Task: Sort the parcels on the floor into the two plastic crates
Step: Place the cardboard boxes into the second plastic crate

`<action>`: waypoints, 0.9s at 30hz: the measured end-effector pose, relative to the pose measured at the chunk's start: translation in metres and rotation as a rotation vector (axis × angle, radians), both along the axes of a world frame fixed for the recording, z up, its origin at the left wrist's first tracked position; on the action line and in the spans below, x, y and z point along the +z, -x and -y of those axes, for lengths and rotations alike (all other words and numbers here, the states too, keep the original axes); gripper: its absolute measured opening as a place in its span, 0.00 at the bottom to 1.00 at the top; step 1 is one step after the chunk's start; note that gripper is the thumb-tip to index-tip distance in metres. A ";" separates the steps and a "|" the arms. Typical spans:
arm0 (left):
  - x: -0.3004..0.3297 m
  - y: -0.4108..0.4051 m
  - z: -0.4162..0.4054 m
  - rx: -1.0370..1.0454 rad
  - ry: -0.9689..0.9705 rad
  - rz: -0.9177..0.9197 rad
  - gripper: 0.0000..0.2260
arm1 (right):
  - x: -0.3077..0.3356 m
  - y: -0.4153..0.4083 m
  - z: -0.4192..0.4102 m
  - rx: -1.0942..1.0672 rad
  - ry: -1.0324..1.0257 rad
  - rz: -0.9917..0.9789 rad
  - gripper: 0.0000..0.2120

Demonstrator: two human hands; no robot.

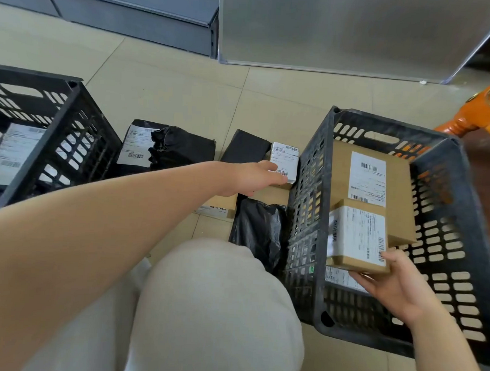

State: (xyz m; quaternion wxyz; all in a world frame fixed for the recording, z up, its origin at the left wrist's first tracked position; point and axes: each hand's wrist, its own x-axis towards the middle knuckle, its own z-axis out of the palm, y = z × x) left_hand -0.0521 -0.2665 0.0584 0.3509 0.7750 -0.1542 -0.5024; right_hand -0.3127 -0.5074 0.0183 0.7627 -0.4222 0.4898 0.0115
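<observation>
Black plastic crates flank a person crouched on a tiled floor point(169, 90). Inside the right crate point(446, 213), the right hand point(397, 287) grips a small labelled cardboard box point(357, 236) above a larger flat carton point(372, 177). The left hand point(252, 180) reaches out with fingers spread, touching a small white-labelled parcel point(285, 160) on the floor beside the crate; black poly bags point(180, 148) lie nearby. The left crate point(70, 136) holds a labelled parcel point(16, 147).
</observation>
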 end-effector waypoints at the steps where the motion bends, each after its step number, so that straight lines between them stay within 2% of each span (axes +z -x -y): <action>1: 0.000 0.000 -0.001 -0.005 -0.004 0.001 0.32 | -0.001 0.003 0.000 0.021 -0.017 -0.007 0.22; 5: 0.000 -0.002 -0.003 -0.014 -0.006 0.019 0.31 | -0.003 0.007 0.000 0.082 -0.090 -0.040 0.24; 10: 0.003 -0.003 -0.008 -0.022 -0.012 0.036 0.31 | -0.010 0.003 -0.004 0.159 -0.088 -0.163 0.19; 17: 0.007 -0.004 -0.013 -0.036 -0.015 0.054 0.30 | -0.031 -0.010 -0.017 0.090 -0.058 -0.267 0.20; 27: 0.014 0.001 -0.011 -0.159 -0.006 -0.050 0.26 | -0.044 -0.021 -0.020 0.045 -0.044 -0.309 0.24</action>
